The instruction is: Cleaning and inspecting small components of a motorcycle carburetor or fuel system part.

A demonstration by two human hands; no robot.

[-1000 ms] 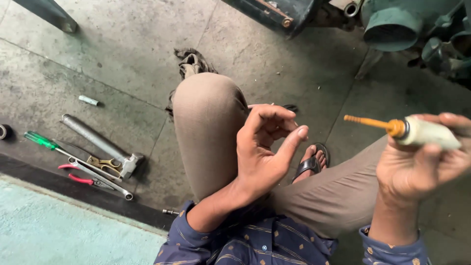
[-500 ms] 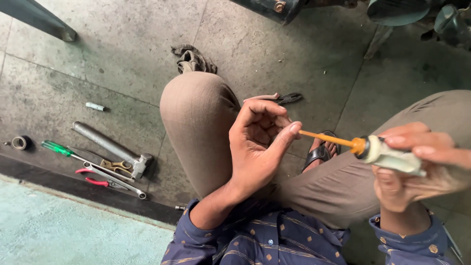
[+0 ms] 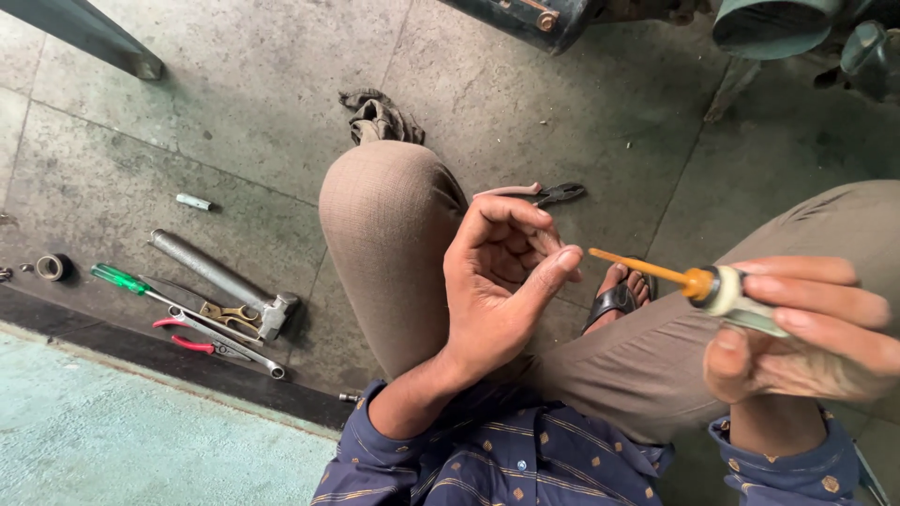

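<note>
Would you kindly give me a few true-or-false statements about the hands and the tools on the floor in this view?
1. The right hand holds a white tube with an orange nozzle. True.
2. The nozzle points away from the left hand. False: it points toward it.
3. A green-handled screwdriver lies on the floor. True.
4. The left hand grips the hammer. False: the hammer lies on the floor, apart from it.
</note>
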